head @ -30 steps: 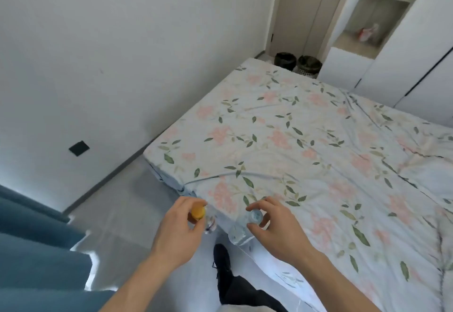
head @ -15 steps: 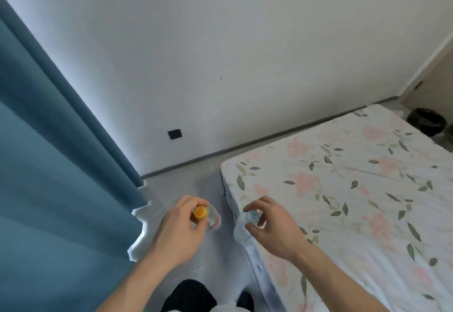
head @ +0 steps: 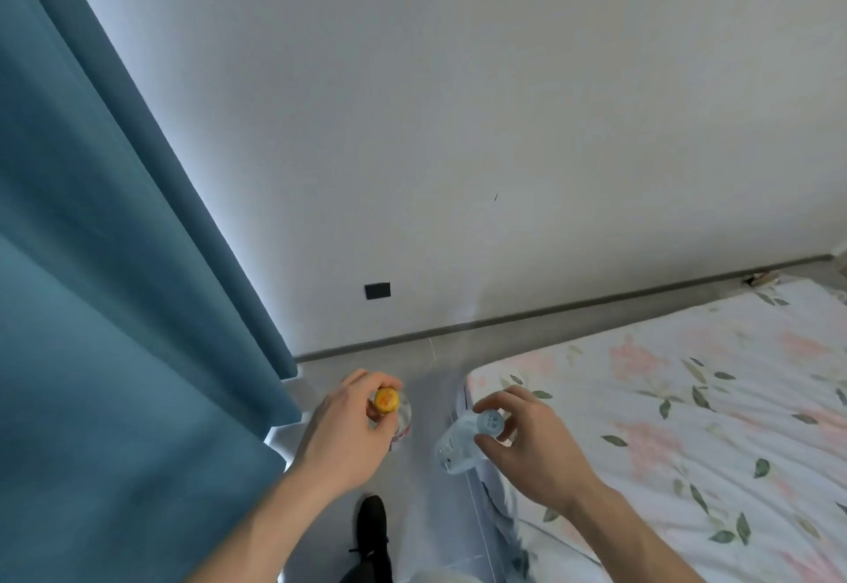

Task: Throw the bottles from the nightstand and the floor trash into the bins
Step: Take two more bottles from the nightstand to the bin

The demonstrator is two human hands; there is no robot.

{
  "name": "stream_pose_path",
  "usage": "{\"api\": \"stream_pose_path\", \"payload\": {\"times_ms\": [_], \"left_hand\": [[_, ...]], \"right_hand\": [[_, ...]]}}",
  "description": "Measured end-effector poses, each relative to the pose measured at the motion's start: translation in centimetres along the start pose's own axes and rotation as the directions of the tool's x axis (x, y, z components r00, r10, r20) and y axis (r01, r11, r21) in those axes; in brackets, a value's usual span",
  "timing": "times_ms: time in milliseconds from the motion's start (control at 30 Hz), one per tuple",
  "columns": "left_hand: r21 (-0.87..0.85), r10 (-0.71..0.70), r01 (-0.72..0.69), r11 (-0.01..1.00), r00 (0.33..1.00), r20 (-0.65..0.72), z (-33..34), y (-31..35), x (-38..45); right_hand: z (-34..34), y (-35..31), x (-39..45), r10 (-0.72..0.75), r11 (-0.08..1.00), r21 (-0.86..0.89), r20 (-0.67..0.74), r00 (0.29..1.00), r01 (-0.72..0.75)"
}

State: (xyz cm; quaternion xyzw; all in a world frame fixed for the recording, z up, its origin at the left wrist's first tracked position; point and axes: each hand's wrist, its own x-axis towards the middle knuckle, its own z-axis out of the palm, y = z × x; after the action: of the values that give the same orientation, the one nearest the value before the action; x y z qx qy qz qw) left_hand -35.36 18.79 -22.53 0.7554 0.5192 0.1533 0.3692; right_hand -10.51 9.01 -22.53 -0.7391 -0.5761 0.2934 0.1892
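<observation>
Left hand (head: 348,433) pinches the yellow-capped bottle (head: 389,408) by its neck; right hand (head: 527,440) likewise grips the clear bottle (head: 460,442). No bins in view, so I would carry both upright, pinches firm, along the bed (head: 664,422).

Lower centre: our left hand (head: 348,436) grips a clear bottle by its yellow cap (head: 386,400); our right hand (head: 527,445) pinches a second clear bottle (head: 453,447) at its pale cap. Left: teal curtain (head: 114,307). Right: floral bedsheet (head: 687,422). Top: white wall (head: 458,101) with a dark socket plate (head: 377,291). Bottom: grey floor (head: 426,504), one black shoe (head: 372,523).
</observation>
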Motion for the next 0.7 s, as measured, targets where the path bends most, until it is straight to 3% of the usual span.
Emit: {"api": "stream_pose_path", "payload": {"times_ms": [300, 700], "left_hand": [[0.053, 0.101, -0.106, 0.993, 0.99, 0.099, -4.8, -0.2, 12.1], [0.051, 0.199, -0.212, 0.976, 0.962, 0.184, -4.4, 3.7, 29.1]], "right_hand": [[-0.9, -2.4, 9.1, 0.102, 0.994, 0.044, -0.096, 0.99, -0.098], [-6.0, 0.4, 22.3, 0.214, 0.975, 0.099, -0.163, 0.963, -0.2]]}}
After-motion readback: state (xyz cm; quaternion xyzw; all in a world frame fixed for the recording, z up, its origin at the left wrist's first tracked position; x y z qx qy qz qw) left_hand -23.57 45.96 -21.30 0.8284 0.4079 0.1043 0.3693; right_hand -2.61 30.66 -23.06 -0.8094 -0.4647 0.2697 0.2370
